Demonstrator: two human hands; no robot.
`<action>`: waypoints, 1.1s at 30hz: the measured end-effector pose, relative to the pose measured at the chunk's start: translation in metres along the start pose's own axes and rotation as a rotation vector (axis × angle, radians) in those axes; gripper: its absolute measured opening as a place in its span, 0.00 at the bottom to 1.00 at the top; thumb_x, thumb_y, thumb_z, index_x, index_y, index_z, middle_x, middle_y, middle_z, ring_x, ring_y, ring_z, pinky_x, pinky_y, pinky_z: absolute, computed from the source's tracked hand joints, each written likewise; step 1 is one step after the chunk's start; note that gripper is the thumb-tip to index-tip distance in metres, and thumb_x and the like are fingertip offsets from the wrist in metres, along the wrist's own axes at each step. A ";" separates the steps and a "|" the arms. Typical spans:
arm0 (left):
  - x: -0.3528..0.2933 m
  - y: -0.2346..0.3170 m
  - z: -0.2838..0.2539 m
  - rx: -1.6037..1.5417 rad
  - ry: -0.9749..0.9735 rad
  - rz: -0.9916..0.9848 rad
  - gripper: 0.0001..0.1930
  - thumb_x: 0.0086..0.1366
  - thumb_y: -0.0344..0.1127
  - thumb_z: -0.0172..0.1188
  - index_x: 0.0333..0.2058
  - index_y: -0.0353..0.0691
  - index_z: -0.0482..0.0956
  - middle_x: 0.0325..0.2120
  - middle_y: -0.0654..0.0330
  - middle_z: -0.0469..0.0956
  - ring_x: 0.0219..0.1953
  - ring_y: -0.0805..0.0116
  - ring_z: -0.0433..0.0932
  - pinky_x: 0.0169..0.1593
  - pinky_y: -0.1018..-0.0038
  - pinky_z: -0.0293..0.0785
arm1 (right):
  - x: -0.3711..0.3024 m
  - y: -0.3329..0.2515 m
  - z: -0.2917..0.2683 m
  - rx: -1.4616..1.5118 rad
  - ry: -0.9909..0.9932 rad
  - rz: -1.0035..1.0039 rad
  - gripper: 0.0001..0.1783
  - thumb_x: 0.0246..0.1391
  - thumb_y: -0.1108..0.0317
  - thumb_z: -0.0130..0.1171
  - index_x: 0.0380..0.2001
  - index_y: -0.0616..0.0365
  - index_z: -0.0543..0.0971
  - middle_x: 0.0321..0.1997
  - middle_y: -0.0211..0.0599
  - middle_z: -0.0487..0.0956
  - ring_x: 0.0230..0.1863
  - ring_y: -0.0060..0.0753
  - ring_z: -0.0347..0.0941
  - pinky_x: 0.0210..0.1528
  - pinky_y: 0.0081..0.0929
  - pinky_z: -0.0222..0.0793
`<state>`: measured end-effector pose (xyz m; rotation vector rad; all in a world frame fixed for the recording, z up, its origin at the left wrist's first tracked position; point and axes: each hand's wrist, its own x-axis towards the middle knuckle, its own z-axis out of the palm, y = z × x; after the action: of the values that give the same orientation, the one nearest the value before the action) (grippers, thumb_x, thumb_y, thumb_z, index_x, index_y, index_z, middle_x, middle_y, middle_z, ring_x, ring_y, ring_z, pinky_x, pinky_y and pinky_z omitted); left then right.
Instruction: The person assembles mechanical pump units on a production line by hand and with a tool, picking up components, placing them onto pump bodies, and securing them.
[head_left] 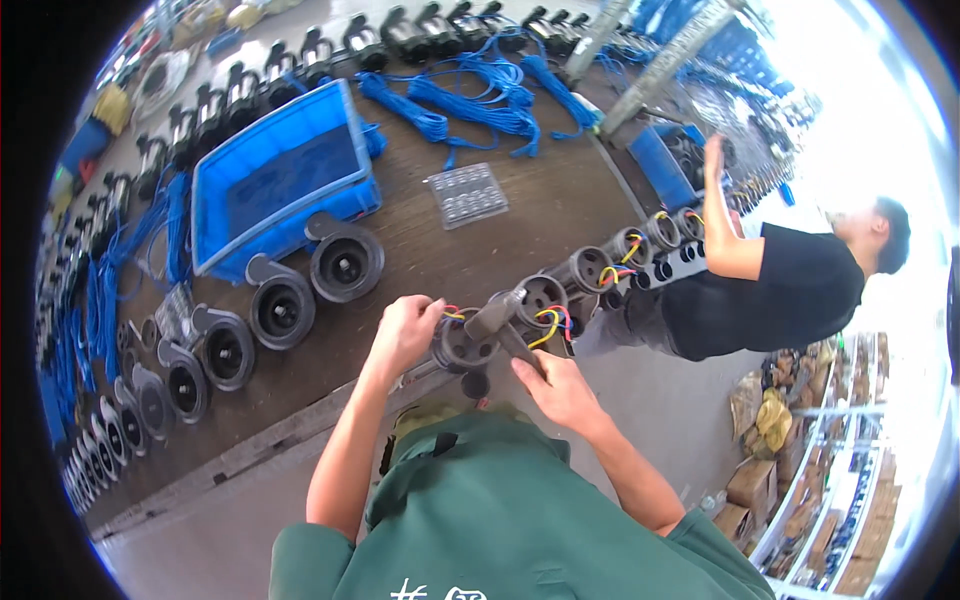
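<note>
Left grip (pixel 405 330) steadies motor housing (pixel 458 348) (blue crate (pixel 285 180) nearby).

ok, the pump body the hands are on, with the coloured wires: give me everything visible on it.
The pump body is a dark grey, round, cast-looking housing at the near table edge, first in a row of similar units. Red, yellow and blue wires stick out of its top. The left hand grips its left side at the wires; the right hand holds a grey power tool against it. Finer detail is blurred.

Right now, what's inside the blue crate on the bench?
The blue crate shows only a bare dark floor; nothing visible inside. Its near wall hides the front strip.
</note>
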<state>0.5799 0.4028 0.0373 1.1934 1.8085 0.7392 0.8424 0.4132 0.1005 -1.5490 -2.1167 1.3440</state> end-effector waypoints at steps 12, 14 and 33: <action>-0.004 0.117 0.142 -0.755 -0.468 -0.416 0.28 0.73 0.61 0.47 0.48 0.39 0.78 0.39 0.56 0.84 0.44 0.62 0.78 0.54 0.61 0.68 | -0.047 0.008 -0.095 0.389 0.345 0.121 0.18 0.70 0.56 0.56 0.32 0.60 0.75 0.20 0.22 0.69 0.22 0.14 0.62 0.23 0.20 0.59; 0.000 0.119 0.160 -0.941 -0.567 -0.599 0.27 0.73 0.60 0.47 0.47 0.41 0.78 0.36 0.58 0.84 0.42 0.66 0.78 0.51 0.63 0.69 | -0.047 0.023 -0.096 0.389 0.305 0.135 0.18 0.70 0.55 0.56 0.33 0.59 0.75 0.21 0.21 0.69 0.21 0.13 0.63 0.23 0.19 0.59; -0.001 0.006 0.244 -0.058 0.472 0.635 0.13 0.64 0.33 0.63 0.45 0.35 0.79 0.43 0.52 0.79 0.49 0.50 0.76 0.50 0.58 0.69 | 0.024 0.049 -0.072 -0.210 0.107 -0.185 0.19 0.68 0.58 0.57 0.30 0.64 0.76 0.17 0.35 0.73 0.18 0.27 0.67 0.23 0.30 0.64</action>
<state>0.7966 0.4119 -0.0758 1.6802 1.7446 1.5284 0.9085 0.4749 0.0968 -1.4185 -2.3278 0.9852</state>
